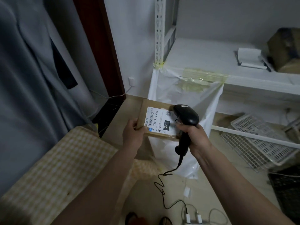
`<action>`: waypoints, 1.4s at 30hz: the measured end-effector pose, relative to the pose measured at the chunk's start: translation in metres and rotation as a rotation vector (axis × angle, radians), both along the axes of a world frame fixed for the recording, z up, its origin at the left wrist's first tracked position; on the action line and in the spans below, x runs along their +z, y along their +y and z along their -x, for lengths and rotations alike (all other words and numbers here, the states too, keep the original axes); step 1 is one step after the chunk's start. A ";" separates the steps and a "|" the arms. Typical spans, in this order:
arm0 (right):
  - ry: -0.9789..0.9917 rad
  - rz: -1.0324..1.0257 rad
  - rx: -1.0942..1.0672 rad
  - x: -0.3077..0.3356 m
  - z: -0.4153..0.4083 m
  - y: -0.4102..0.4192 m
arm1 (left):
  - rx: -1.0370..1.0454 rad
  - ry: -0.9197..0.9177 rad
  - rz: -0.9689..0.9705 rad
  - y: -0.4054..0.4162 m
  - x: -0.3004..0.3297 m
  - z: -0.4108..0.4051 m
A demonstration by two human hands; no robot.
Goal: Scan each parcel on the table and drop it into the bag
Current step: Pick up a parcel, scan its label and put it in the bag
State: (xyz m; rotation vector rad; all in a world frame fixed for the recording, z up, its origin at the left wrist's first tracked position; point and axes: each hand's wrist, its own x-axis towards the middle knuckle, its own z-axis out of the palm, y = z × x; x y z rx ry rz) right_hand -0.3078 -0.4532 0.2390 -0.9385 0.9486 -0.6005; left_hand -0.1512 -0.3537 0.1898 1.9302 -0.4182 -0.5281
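A brown cardboard parcel (158,118) is held in the air by the left hand (132,133), which grips its near-left corner — the thumb is laid on the top face beside the white shipping label (159,121), and the fingers are curled under the edge. The label is turned upward, with its barcode toward the far side. The right hand (194,137) is closed firmly round the handle of a black barcode scanner (186,117); the scanner head is positioned over the right edge of the parcel, just above the label. A black cable (164,179) is seen trailing from the handle base down to the floor. The parcel is located directly in front of a white plastic bag (209,101), whose mouth is taped with yellowish tape to a white shelf (203,59). A checked tabletop (56,168) is seen at lower left, beneath the left forearm.
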 end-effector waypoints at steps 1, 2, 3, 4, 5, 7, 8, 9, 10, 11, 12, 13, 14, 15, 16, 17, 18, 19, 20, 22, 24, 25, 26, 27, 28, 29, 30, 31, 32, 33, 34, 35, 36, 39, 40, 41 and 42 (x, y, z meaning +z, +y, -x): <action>-0.013 -0.001 -0.005 0.001 0.002 -0.009 | -0.016 0.000 0.001 -0.012 0.001 -0.001; -0.019 -0.001 -0.016 0.001 0.003 -0.018 | -0.032 0.004 0.003 -0.025 0.001 -0.002; -0.016 -0.004 -0.027 0.000 0.005 -0.027 | -0.048 0.010 0.006 -0.037 0.000 -0.002; -0.007 -0.004 -0.042 -0.002 0.008 -0.035 | -0.064 0.016 0.004 -0.049 -0.001 -0.001; 0.008 0.000 -0.059 -0.004 0.009 -0.044 | -0.082 0.027 0.002 -0.061 -0.003 -0.001; 0.033 0.004 -0.102 -0.009 0.014 -0.063 | -0.129 0.051 -0.008 -0.086 -0.010 0.000; 0.041 0.001 -0.122 -0.012 0.015 -0.073 | -0.154 0.064 -0.020 -0.099 -0.015 0.000; 0.048 -0.002 -0.138 -0.016 0.016 -0.083 | -0.173 0.077 -0.030 -0.111 -0.020 -0.001; 0.055 -0.003 -0.147 -0.020 0.015 -0.093 | -0.188 0.081 -0.041 -0.124 -0.025 -0.003; 0.067 -0.007 -0.153 -0.025 0.014 -0.102 | -0.201 0.081 -0.052 -0.136 -0.032 -0.005; 0.082 -0.014 -0.162 -0.029 0.011 -0.111 | -0.216 0.076 -0.067 -0.147 -0.038 -0.008; 0.096 -0.026 -0.174 -0.035 0.006 -0.120 | -0.229 0.071 -0.084 -0.158 -0.044 -0.013; 0.107 -0.043 -0.188 -0.040 0.000 -0.130 | -0.240 0.073 -0.102 -0.169 -0.050 -0.019; 0.123 -0.062 -0.201 -0.046 -0.007 -0.139 | -0.248 0.081 -0.118 -0.179 -0.056 -0.026; 0.141 -0.080 -0.208 -0.052 -0.015 -0.149 | -0.254 0.091 -0.134 -0.189 -0.063 -0.034; 0.158 -0.094 -0.211 -0.057 -0.025 -0.158 | -0.260 0.101 -0.144 -0.199 -0.068 -0.043; 0.170 -0.107 -0.210 -0.063 -0.034 -0.168 | -0.262 0.110 -0.150 -0.208 -0.074 -0.052; 0.178 -0.119 -0.207 -0.068 -0.044 -0.178 | -0.260 0.115 -0.155 -0.216 -0.079 -0.061; 0.185 -0.132 -0.201 -0.073 -0.054 -0.187 | -0.255 0.115 -0.155 -0.225 -0.084 -0.071; 0.195 -0.153 -0.192 -0.081 -0.073 -0.206 | -0.245 0.104 -0.152 -0.242 -0.092 -0.089; 0.208 -0.165 -0.181 -0.090 -0.090 -0.223 | -0.228 0.094 -0.157 -0.256 -0.096 -0.104; 0.222 -0.170 -0.174 -0.093 -0.098 -0.230 | -0.217 0.082 -0.160 -0.262 -0.098 -0.111; 0.240 -0.170 -0.167 -0.097 -0.105 -0.237 | -0.207 0.070 -0.160 -0.267 -0.100 -0.118; 0.255 -0.167 -0.159 -0.100 -0.111 -0.244 | -0.199 0.060 -0.156 -0.271 -0.102 -0.123; 0.262 -0.162 -0.146 -0.102 -0.116 -0.249 | -0.195 0.053 -0.157 -0.275 -0.105 -0.129; 0.263 -0.160 -0.132 -0.105 -0.122 -0.255 | -0.192 0.051 -0.163 -0.279 -0.108 -0.133; 0.262 -0.158 -0.123 -0.107 -0.125 -0.260 | -0.191 0.051 -0.173 -0.281 -0.110 -0.137; 0.260 -0.161 -0.114 -0.108 -0.128 -0.264 | -0.190 0.051 -0.186 -0.282 -0.113 -0.140; 0.267 -0.170 -0.106 -0.112 -0.132 -0.268 | -0.190 0.049 -0.205 -0.285 -0.117 -0.143; 0.280 -0.182 -0.094 -0.115 -0.136 -0.272 | -0.196 0.042 -0.233 -0.288 -0.121 -0.145; 0.295 -0.202 -0.076 -0.119 -0.140 -0.275 | -0.211 0.031 -0.272 -0.290 -0.123 -0.146; 0.313 -0.227 -0.056 -0.123 -0.144 -0.276 | -0.238 0.008 -0.322 -0.292 -0.126 -0.145; 0.337 -0.247 -0.039 -0.128 -0.147 -0.275 | -0.273 -0.028 -0.383 -0.293 -0.127 -0.143; 0.391 -0.254 -0.008 -0.135 -0.154 -0.269 | -0.389 -0.102 -0.531 -0.292 -0.130 -0.137; 0.393 -0.249 0.001 -0.136 -0.156 -0.266 | -0.430 -0.118 -0.556 -0.290 -0.130 -0.137; 0.396 -0.243 0.010 -0.138 -0.157 -0.264 | -0.470 -0.137 -0.580 -0.287 -0.130 -0.137; 0.398 -0.238 0.017 -0.138 -0.157 -0.263 | -0.507 -0.156 -0.607 -0.283 -0.129 -0.138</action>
